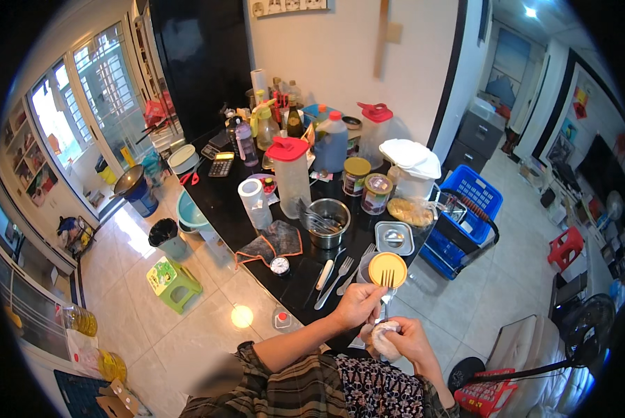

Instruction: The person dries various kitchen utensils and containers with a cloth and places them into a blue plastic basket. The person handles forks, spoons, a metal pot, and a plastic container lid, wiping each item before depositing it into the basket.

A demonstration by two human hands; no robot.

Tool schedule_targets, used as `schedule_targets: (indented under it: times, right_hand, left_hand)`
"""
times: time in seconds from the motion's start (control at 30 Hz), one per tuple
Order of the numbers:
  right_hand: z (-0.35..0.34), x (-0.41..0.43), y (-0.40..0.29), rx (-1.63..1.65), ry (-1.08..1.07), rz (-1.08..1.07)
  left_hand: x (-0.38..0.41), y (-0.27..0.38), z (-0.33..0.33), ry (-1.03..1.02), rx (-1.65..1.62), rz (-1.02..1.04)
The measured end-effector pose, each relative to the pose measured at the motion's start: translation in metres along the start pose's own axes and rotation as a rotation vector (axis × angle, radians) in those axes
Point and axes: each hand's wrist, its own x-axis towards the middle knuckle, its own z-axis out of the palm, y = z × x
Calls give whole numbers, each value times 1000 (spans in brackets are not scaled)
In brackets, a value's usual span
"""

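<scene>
My left hand pinches a metal fork near its neck, tines pointing up. Lower down, my right hand grips a crumpled whitish cloth wrapped about the fork's handle. Just beyond the tines is a container with a yellow round lid. On the black table, left of my hands, lie another fork and a peeler or knife with a cream handle. Several more forks lean in a stainless steel pot.
Near the pot are a grey cloth with orange edging, a small clock, a paper roll, a red-lidded pitcher and a lidded steel container. A blue crate stands right of the table; a green stool stands left.
</scene>
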Motion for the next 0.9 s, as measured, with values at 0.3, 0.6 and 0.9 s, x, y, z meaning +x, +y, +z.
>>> schedule_targets:
  times: [0.3,0.6,0.9]
  right_hand:
    - [4,-1,-7,23,48,3]
    - [3,-6,6,98,217,95]
    - [-3,-14,5,121,291,122]
  left_hand:
    - [17,5,-28,288,-44,121]
    - [69,10,-136,843,308,644]
    - [103,-49,-164,866,462,422]
